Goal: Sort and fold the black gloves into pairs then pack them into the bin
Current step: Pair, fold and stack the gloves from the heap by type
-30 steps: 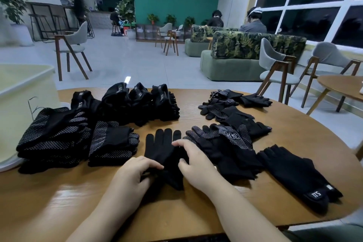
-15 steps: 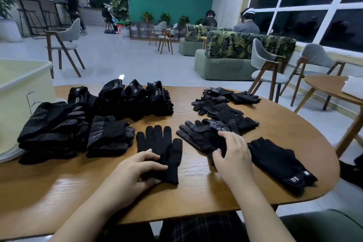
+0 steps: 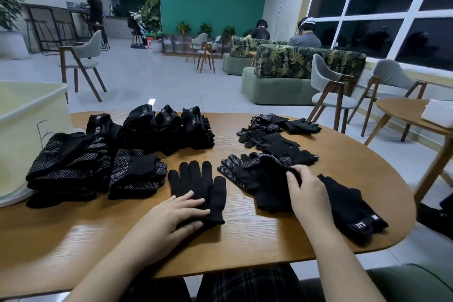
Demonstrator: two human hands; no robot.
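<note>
A plain black glove (image 3: 198, 185) lies flat before me, fingers pointing away; left of it sit folded dotted pairs (image 3: 103, 169), right of it loose gloves (image 3: 267, 154), the pale bin (image 3: 27, 115) far left

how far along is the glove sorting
Done: folded pairs are stacked at the table's left by the bin. In hand: left hand rests on a plain glove; right hand pinches one from the loose gloves. Left: those, plus binning.

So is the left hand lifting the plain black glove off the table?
No: the left hand lies flat on the plain black glove, pressing it against the table.
</note>
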